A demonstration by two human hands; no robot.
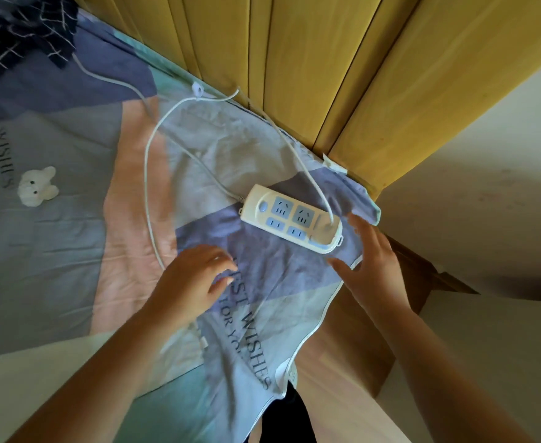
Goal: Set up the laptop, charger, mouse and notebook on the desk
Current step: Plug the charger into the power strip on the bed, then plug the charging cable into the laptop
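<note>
The cream plastic power strip with blue sockets (291, 218) lies near the bedsheet's (70, 251) right edge. The right hand (373, 260) is spread open beside it, the left hand (192, 279) loosely curled; both hold nothing. Best lift the strip by its body, not its white cord (149, 174).

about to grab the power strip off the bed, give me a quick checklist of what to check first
1. Power strip within reach: ok, it lies flat on the bedsheet between both hands.
2. Right hand free: ok, fingers spread, holding nothing, just beside the strip's end.
3. Left hand free: ok, it holds nothing, resting on the sheet near the white cable.
4. Sockets free: not ok, one white cord is plugged in at the right end.
5. Cable slack: ok, it loops loosely across the sheet.
6. Laptop, charger, mouse, notebook nearby: cannot tell, none are in view.
</note>
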